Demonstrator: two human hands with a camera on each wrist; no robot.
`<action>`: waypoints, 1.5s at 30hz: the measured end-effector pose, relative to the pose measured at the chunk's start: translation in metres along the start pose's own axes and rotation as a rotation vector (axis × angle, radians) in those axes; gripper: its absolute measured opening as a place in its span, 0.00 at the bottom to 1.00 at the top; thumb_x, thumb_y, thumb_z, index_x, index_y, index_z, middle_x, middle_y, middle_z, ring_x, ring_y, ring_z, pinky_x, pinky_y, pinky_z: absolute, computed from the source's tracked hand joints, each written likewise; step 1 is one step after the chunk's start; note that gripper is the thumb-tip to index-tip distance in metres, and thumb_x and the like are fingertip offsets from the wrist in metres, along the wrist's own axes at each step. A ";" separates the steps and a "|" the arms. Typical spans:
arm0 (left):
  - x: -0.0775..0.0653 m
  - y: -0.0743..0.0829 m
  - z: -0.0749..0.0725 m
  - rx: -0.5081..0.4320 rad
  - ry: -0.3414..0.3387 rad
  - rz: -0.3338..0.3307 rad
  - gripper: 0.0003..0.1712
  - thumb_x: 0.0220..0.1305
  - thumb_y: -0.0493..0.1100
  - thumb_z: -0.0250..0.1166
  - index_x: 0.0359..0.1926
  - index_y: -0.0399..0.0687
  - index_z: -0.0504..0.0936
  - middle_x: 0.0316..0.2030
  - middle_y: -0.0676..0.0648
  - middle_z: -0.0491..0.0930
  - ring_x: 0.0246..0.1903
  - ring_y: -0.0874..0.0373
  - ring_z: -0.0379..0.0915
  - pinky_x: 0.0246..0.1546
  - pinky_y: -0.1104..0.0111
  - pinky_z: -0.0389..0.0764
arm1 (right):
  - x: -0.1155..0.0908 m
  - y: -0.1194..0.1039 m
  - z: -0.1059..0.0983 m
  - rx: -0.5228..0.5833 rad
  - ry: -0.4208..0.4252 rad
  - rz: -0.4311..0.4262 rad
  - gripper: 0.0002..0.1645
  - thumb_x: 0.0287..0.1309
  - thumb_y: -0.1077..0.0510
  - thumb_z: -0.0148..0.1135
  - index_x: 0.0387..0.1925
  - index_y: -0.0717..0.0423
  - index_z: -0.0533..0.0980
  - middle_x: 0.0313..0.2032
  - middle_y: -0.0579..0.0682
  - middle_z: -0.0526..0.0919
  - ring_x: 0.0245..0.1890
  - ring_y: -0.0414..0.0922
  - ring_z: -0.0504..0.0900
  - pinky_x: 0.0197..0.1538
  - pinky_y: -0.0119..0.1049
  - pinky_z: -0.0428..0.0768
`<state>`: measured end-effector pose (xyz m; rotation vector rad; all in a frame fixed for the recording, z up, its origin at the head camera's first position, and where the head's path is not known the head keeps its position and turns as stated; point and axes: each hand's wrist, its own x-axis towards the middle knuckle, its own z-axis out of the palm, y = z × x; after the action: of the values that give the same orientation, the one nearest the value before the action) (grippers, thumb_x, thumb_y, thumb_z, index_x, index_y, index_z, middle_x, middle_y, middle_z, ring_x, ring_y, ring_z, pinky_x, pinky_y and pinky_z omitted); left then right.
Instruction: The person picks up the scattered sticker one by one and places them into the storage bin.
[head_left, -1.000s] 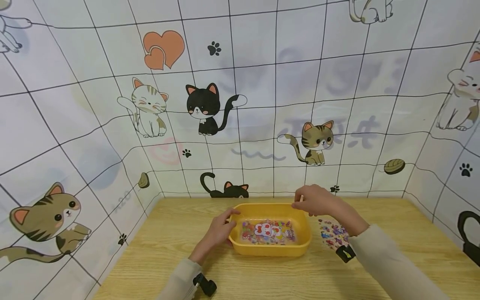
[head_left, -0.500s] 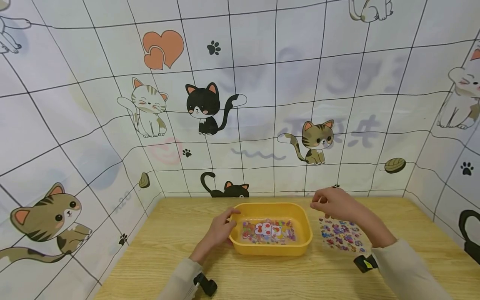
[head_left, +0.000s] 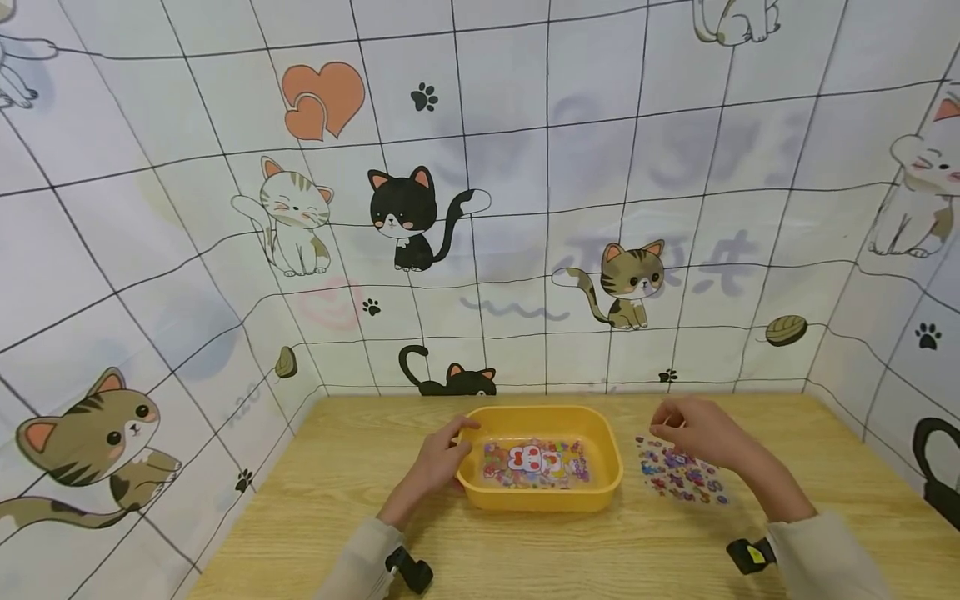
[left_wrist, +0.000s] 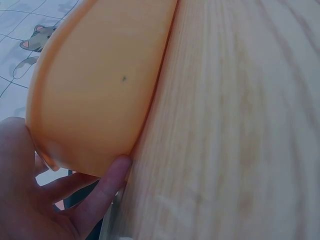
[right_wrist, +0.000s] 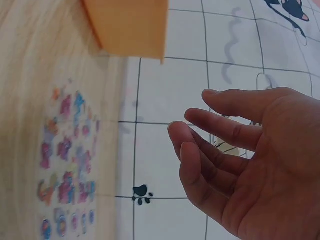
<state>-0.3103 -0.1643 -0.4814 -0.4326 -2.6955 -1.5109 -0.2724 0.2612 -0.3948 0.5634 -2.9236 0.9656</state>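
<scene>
A yellow plastic tray (head_left: 536, 500) with raised walls stands on the table. My left hand (head_left: 438, 458) grips its left end, a fingertip over the rim; in the left wrist view, fingers (left_wrist: 107, 187) wrap around the orange-looking end wall. Inside the tray lies a colourful picture sheet (head_left: 536, 462) with a white cartoon figure wearing a red bow. To the right of the tray, a clear sheet of small colourful stickers (head_left: 682, 479) lies flat. Over its far edge hovers my right hand (head_left: 701, 429); the right wrist view shows its fingers loosely bent with nothing between them.
Behind and beside the wooden table (head_left: 480, 550) rises a white wall covering (head_left: 510, 250) with grid lines and cartoon cats. A black loop-shaped object (head_left: 937, 467) stands at the far right edge. Black wrist devices sit at both sleeves.
My right hand has moved right, from the tray's far right corner to above the sticker sheet. A small pale bit seen at its fingertips earlier no longer shows. The left hand has stayed put.
</scene>
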 end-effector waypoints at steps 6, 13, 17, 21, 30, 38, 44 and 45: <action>-0.001 -0.001 -0.001 0.020 0.008 0.009 0.19 0.71 0.39 0.55 0.61 0.51 0.80 0.68 0.36 0.74 0.51 0.43 0.80 0.24 0.63 0.87 | -0.004 0.019 0.008 0.027 -0.016 0.032 0.13 0.69 0.57 0.63 0.46 0.64 0.81 0.35 0.54 0.86 0.29 0.47 0.82 0.28 0.35 0.81; -0.001 -0.001 0.000 -0.019 -0.007 -0.011 0.20 0.72 0.39 0.55 0.61 0.51 0.79 0.67 0.33 0.73 0.47 0.44 0.80 0.19 0.59 0.85 | -0.006 0.034 0.012 0.036 -0.037 0.042 0.16 0.67 0.58 0.64 0.48 0.68 0.81 0.37 0.55 0.86 0.31 0.46 0.83 0.30 0.35 0.82; -0.001 0.000 0.000 -0.022 -0.007 -0.009 0.20 0.72 0.39 0.55 0.62 0.52 0.79 0.68 0.33 0.72 0.48 0.44 0.80 0.19 0.60 0.85 | -0.008 0.039 0.011 0.010 -0.027 0.043 0.18 0.67 0.58 0.64 0.50 0.69 0.81 0.38 0.55 0.86 0.32 0.45 0.84 0.31 0.35 0.81; -0.001 0.000 -0.001 -0.023 -0.004 -0.007 0.20 0.72 0.39 0.55 0.62 0.52 0.79 0.69 0.33 0.71 0.49 0.43 0.80 0.19 0.61 0.85 | -0.010 0.046 0.009 -0.017 -0.016 0.055 0.19 0.67 0.58 0.64 0.51 0.71 0.80 0.41 0.56 0.86 0.33 0.45 0.84 0.32 0.35 0.81; -0.004 0.001 -0.002 -0.003 0.011 0.009 0.20 0.71 0.39 0.55 0.61 0.50 0.80 0.66 0.33 0.75 0.50 0.42 0.80 0.20 0.62 0.85 | -0.012 0.066 0.002 -0.112 0.024 0.057 0.21 0.64 0.57 0.67 0.50 0.72 0.81 0.46 0.65 0.86 0.45 0.60 0.85 0.42 0.51 0.85; -0.002 0.002 -0.002 0.030 0.014 0.024 0.20 0.71 0.39 0.54 0.61 0.50 0.80 0.64 0.36 0.77 0.49 0.44 0.80 0.28 0.61 0.87 | -0.014 0.092 0.002 -0.199 0.056 0.037 0.21 0.61 0.55 0.71 0.47 0.69 0.83 0.49 0.69 0.84 0.52 0.72 0.79 0.51 0.66 0.79; -0.001 0.002 -0.002 0.051 0.018 0.031 0.19 0.72 0.40 0.55 0.61 0.51 0.80 0.66 0.38 0.77 0.52 0.43 0.80 0.38 0.57 0.88 | -0.015 0.102 0.001 -0.221 0.037 0.041 0.24 0.63 0.53 0.70 0.49 0.71 0.81 0.49 0.70 0.84 0.49 0.70 0.81 0.50 0.65 0.80; -0.001 0.002 -0.002 0.050 0.019 0.032 0.19 0.72 0.39 0.55 0.60 0.51 0.80 0.66 0.39 0.77 0.53 0.43 0.80 0.39 0.56 0.88 | -0.015 0.102 0.000 -0.220 0.032 0.045 0.25 0.63 0.53 0.70 0.50 0.71 0.81 0.50 0.71 0.83 0.50 0.71 0.81 0.51 0.66 0.80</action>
<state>-0.3094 -0.1649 -0.4787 -0.4541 -2.6918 -1.4289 -0.2930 0.3418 -0.4555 0.4692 -2.9713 0.6362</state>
